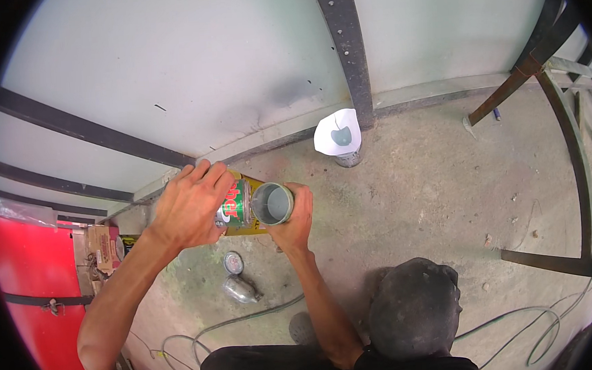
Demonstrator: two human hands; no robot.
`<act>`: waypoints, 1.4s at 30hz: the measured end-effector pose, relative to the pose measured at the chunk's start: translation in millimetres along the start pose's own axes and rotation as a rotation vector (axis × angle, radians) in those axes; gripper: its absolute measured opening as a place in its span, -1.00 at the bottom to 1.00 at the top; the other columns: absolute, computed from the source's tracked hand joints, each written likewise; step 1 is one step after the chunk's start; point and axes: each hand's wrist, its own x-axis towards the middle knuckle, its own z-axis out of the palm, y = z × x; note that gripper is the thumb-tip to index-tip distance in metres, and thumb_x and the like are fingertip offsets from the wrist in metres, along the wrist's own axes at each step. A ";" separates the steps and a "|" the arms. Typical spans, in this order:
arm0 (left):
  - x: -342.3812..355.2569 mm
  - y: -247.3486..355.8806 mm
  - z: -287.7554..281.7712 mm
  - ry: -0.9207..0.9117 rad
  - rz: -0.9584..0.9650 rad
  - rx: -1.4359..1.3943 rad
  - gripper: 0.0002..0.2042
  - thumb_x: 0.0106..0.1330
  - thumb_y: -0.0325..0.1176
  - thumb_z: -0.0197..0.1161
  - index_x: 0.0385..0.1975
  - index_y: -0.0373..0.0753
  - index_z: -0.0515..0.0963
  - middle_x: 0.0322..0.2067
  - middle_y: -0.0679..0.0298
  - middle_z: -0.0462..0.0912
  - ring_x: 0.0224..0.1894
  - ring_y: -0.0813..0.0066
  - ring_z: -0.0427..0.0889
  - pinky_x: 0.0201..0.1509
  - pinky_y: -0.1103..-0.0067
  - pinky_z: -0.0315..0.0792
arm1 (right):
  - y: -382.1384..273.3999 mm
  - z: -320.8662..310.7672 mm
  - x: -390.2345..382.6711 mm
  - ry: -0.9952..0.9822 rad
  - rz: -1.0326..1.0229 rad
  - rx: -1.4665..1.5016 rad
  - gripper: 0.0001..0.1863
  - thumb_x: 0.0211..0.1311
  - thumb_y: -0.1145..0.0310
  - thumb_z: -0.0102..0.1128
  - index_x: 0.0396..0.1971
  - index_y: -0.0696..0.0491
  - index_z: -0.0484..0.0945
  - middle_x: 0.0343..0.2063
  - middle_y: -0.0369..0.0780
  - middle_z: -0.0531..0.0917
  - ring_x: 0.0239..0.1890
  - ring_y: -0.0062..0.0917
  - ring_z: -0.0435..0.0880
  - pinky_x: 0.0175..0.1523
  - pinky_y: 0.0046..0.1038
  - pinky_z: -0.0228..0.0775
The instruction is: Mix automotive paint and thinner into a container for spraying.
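My left hand (194,203) is wrapped over a green can with red lettering (236,203), which is tipped on its side toward the right. The can's mouth end is close against the rim of a grey cup (273,203). My right hand (297,220) grips that cup from its right side. Its inside is grey, and how full it is I cannot tell. Below and behind the two containers, a yellow flat-sided object (250,228) shows in part, mostly covered by them. Whether anything is flowing from the can is not visible.
White paper with a grey blot (340,136) sits on a can (348,159) by the panel wall. A round lid (233,262) and a silvery bottle (240,289) lie on the concrete. Hoses (250,315) curl nearby. Dark metal bars (558,148) stand at right, cardboard boxes (100,246) at left.
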 end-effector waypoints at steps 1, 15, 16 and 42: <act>0.2 -0.1 -0.6 0.000 0.000 0.000 -0.38 -0.21 -0.28 0.62 -0.07 -0.19 0.49 -0.07 0.23 0.52 0.07 0.22 0.56 0.16 0.33 0.52 | -0.2 0.0 0.2 -0.001 0.002 0.002 -0.25 -0.25 0.51 0.61 0.06 0.08 0.45 -0.05 -0.09 0.56 0.03 -0.07 0.52 0.16 -0.12 0.34; 2.1 0.0 -8.8 0.009 0.013 0.022 -0.40 -0.21 -0.29 0.63 -0.10 -0.18 0.50 -0.10 0.27 0.51 0.03 0.25 0.57 0.10 0.37 0.53 | 0.7 -1.2 2.3 0.016 0.003 -0.004 -0.27 -0.29 0.53 0.67 -0.01 0.08 0.47 -0.09 -0.09 0.56 0.00 -0.08 0.54 0.11 -0.13 0.39; 2.5 0.5 -9.4 0.009 0.014 0.022 -0.40 -0.21 -0.29 0.63 -0.10 -0.18 0.50 -0.10 0.27 0.51 0.03 0.25 0.57 0.10 0.37 0.53 | 1.3 -2.1 2.6 0.016 0.004 -0.014 -0.28 -0.29 0.53 0.67 -0.01 0.07 0.47 -0.09 -0.10 0.56 0.00 -0.08 0.54 0.11 -0.13 0.39; -0.6 0.9 -20.7 0.012 0.015 0.083 -0.39 -0.19 -0.27 0.64 -0.08 -0.22 0.50 -0.09 0.25 0.52 0.04 0.22 0.58 0.10 0.37 0.54 | 1.4 -1.3 2.4 0.015 0.010 0.008 -0.30 -0.27 0.55 0.65 -0.01 0.08 0.48 -0.07 -0.10 0.55 0.02 -0.11 0.52 0.14 -0.14 0.37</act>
